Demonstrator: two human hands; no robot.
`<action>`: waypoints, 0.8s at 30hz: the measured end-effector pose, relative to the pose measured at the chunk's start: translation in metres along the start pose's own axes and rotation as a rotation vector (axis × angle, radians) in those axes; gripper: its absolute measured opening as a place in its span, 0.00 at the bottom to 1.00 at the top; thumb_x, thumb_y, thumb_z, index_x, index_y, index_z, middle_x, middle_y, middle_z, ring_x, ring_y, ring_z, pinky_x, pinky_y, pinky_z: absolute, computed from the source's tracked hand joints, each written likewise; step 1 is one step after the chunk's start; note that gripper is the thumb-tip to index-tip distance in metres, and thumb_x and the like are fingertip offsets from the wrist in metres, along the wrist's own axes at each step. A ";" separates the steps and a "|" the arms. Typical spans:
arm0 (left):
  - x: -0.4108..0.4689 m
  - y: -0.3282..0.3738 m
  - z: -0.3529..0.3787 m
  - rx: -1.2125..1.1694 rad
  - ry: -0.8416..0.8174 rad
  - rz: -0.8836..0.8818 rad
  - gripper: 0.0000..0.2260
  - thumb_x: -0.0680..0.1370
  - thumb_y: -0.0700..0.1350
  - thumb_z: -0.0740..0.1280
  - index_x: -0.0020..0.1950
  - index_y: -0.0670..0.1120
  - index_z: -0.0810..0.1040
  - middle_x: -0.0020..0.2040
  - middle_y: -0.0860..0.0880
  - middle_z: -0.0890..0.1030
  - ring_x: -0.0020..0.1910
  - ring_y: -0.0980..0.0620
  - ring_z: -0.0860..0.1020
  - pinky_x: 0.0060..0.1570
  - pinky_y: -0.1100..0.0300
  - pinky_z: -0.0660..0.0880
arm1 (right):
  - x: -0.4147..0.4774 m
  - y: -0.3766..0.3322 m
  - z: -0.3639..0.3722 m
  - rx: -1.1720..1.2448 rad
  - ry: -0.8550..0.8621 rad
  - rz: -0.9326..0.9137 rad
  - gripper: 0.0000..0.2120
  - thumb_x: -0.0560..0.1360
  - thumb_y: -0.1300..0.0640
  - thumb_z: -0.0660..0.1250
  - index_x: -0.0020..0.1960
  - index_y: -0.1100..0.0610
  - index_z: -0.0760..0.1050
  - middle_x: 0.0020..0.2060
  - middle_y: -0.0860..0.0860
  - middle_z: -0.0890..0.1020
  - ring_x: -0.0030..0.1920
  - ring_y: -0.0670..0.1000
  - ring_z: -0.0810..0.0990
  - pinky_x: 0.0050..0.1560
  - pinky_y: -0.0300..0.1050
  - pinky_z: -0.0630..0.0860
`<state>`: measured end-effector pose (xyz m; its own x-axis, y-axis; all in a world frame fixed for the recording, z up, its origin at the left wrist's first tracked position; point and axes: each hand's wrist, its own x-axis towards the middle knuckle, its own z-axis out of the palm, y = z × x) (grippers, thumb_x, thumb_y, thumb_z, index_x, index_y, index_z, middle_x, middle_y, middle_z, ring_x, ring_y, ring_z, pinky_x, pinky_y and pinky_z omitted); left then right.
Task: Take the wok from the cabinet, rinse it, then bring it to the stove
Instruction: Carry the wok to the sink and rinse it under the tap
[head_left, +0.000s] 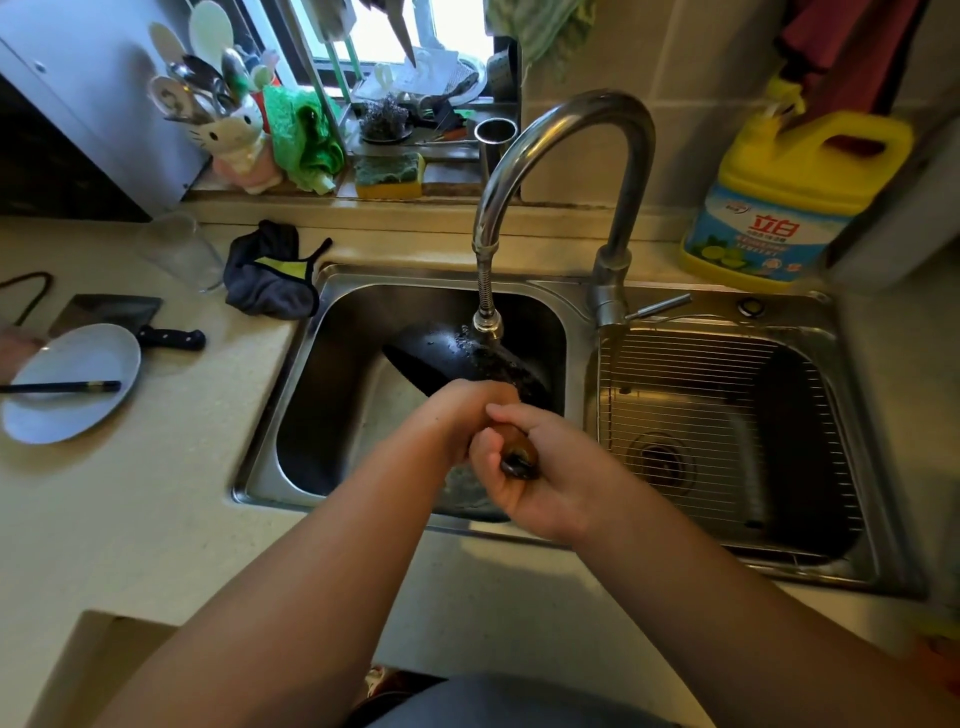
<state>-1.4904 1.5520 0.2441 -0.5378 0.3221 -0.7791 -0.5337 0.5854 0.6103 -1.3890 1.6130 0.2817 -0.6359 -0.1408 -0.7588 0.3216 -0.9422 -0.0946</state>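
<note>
The black wok (457, 358) is tipped steeply inside the left sink basin (311, 374), right under the faucet spout (487, 322). Water drops cover its dark surface. Its brown wooden handle (517, 452) points toward me. My right hand (530, 478) wraps the end of the handle. My left hand (467, 410) grips the handle further up, nearer the wok's bowl. Both hands are above the front part of the left basin. The wok's lower rim is hidden behind my hands.
The right basin (727, 415) holds a wire rack. A yellow detergent jug (789, 197) stands behind it. On the left counter lie a white plate (72, 379) with chopsticks, a cleaver (130, 322), a clear glass (179, 249) and a dark cloth (270, 275).
</note>
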 end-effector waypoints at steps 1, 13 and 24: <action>-0.001 -0.005 -0.002 0.031 0.021 0.006 0.08 0.75 0.42 0.68 0.37 0.41 0.76 0.32 0.45 0.75 0.31 0.49 0.75 0.37 0.56 0.73 | 0.000 0.005 -0.003 -0.052 0.014 0.003 0.20 0.78 0.61 0.67 0.68 0.61 0.69 0.36 0.58 0.78 0.23 0.49 0.79 0.21 0.39 0.78; 0.000 -0.083 -0.014 -0.052 0.000 0.009 0.11 0.76 0.44 0.70 0.52 0.36 0.80 0.43 0.40 0.83 0.39 0.46 0.82 0.47 0.51 0.80 | 0.008 0.056 -0.046 -0.804 0.043 -0.011 0.08 0.80 0.55 0.63 0.57 0.56 0.74 0.31 0.52 0.77 0.26 0.48 0.77 0.26 0.43 0.75; -0.017 -0.122 0.002 -0.166 -0.138 -0.003 0.16 0.79 0.39 0.67 0.64 0.33 0.71 0.57 0.33 0.80 0.52 0.40 0.83 0.47 0.48 0.83 | 0.001 0.075 -0.094 -1.201 0.134 -0.097 0.09 0.76 0.50 0.67 0.56 0.48 0.75 0.35 0.54 0.83 0.29 0.51 0.81 0.28 0.44 0.77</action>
<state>-1.4149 1.4765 0.1820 -0.4476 0.4266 -0.7859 -0.6416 0.4591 0.6145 -1.3001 1.5703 0.2133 -0.6387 0.0142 -0.7693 0.7678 -0.0544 -0.6384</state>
